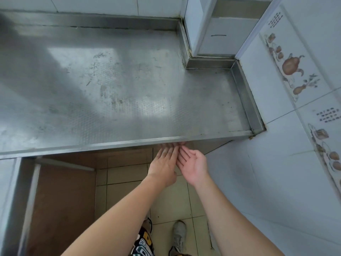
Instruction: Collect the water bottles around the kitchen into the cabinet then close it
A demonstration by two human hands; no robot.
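Your left hand (163, 166) and right hand (191, 166) are both wide, fingers straight, empty, reaching under the table (118, 85) edge. No bottles show; the cabinet door (60, 200) stands open at left. Judged: closing remains, so grip that door.

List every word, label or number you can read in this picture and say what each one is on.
Nothing here reads clearly.
Upper decorated wall tile: columns of small dark characters, too blurred to read.
Lower decorated wall tile: rows of small dark characters, too blurred to read.
Patterned shorts: bold printed shapes that may be letters, cut off and unreadable.
Steel counter: no text visible.
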